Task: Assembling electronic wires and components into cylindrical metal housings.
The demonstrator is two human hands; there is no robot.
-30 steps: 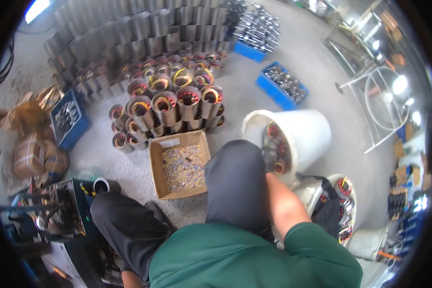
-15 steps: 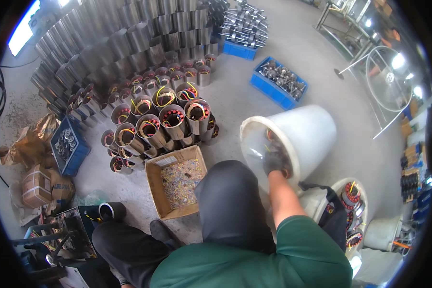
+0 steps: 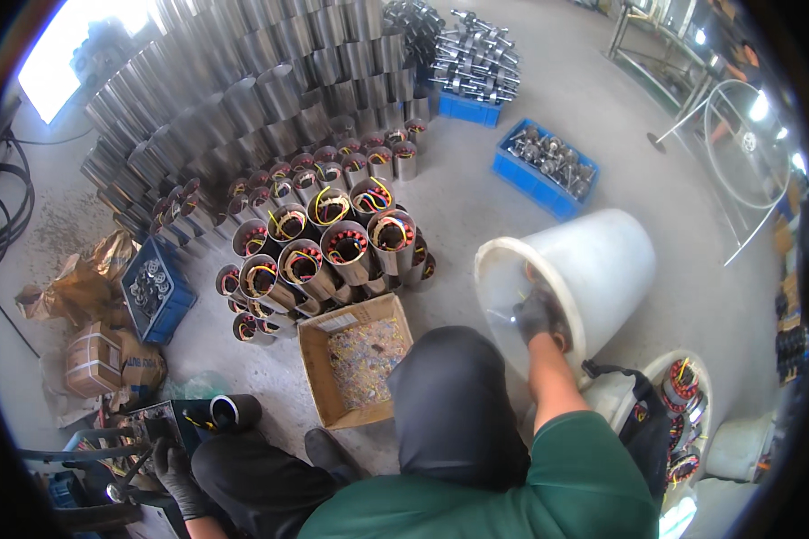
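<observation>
My right hand (image 3: 535, 316), in a dark glove, reaches into the mouth of a white plastic tub (image 3: 602, 260) lying on its side. Its fingers are closed on a wound motor stator (image 3: 559, 336), mostly hidden by the hand and the tub's shade. At lower left my left hand (image 3: 175, 474), in a grey glove, has its fingers extended beside the lever (image 3: 133, 467) of a small bench machine (image 3: 153, 420); whether it touches the lever is unclear. A bare metal cylinder (image 3: 235, 411) lies on the machine's near corner, by my knee.
Steel motor housings (image 3: 393, 235) with wound stators inside stand ahead, tall stacks behind them. A cardboard box (image 3: 315, 377) of scraps sits before my knees. Blue crates (image 3: 535, 184) of metal parts lie beyond. At right, another white tub (image 3: 703, 377) holds several stators, beside a black strap (image 3: 643, 395).
My left hand has come up from the lower edge to the machine's lever. My right hand stays inside the tub. The whole view has shifted slightly, moving the scene right and down.
</observation>
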